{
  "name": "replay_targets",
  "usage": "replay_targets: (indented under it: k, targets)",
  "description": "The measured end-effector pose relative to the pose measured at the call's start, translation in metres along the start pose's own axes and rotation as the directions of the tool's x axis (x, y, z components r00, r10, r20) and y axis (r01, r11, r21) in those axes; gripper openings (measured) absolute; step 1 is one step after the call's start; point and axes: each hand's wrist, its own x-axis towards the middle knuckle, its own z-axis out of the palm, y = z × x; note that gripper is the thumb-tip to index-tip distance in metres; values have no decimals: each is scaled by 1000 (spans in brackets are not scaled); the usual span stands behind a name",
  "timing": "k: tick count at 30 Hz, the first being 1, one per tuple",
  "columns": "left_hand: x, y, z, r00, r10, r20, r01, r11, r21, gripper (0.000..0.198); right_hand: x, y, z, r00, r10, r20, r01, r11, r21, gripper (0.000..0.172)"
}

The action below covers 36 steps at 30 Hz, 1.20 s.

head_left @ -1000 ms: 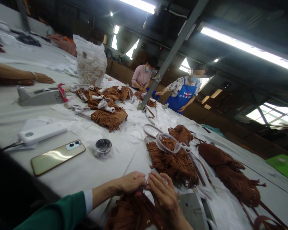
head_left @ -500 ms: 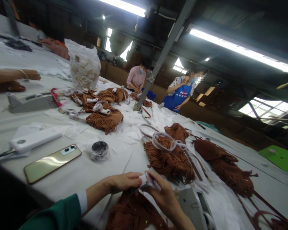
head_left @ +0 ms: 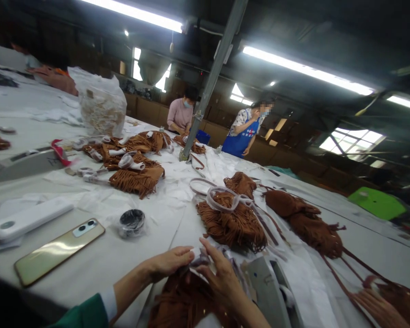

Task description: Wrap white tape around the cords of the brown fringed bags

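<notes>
My left hand [head_left: 172, 262] pinches a strap wrapped in white and clear plastic [head_left: 198, 256] between thumb and fingers. My right hand [head_left: 222, 275] is at the strap's other side, index finger stretched out and thumb apart below it; whether the fingertips press on the wrap is hard to tell. Under both hands lies a brown fringed suede bag [head_left: 181, 303], partly covered by my right hand and forearm. A grey tape dispenser [head_left: 264, 287] stands just right of my right hand. Beyond my hands sits another fringed bag [head_left: 230, 223] with its strap wrapped in plastic.
Left on the white-covered table are a phone [head_left: 59, 253], a white power bank [head_left: 30, 221], a black roll in plastic [head_left: 132, 222] and another dispenser [head_left: 23, 161]. More fringed bags [head_left: 136, 177] lie behind. Another person's hand [head_left: 379, 307] reaches in at the lower right. Two people stand beyond a metal post [head_left: 208, 77].
The view has swung right. My right hand's index finger has straightened and lifted from the strap; my left still pinches it. Another person's hand has appeared lower right, and the one at left has gone.
</notes>
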Motion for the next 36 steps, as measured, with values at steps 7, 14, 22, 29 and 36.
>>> replay_targets:
  k: [7, 14, 22, 29, 36]
  targets:
    - [4, 12, 7, 998, -51, 48, 38, 968, 249, 57, 2, -15, -7, 998, -53, -41, 50, 997, -60, 32]
    - [-4, 0, 17, 979, -72, -192, 125, 952, 280, 55, -19, -13, -22, 984, 89, -155, -106, 989, -104, 42]
    - [-5, -13, 16, 966, -30, -255, 101, 958, 267, 55, -146, 45, -145, 540, 707, -456, -770, 634, 70, 42]
    - [-2, -22, 20, 966, 18, -259, 74, 938, 340, 54, -196, 53, -149, 527, 833, -168, -817, 551, 170, 43]
    - [-5, -32, 22, 941, 83, -327, 44, 931, 363, 53, -193, 53, -142, 459, 882, -106, -819, 466, 334, 30]
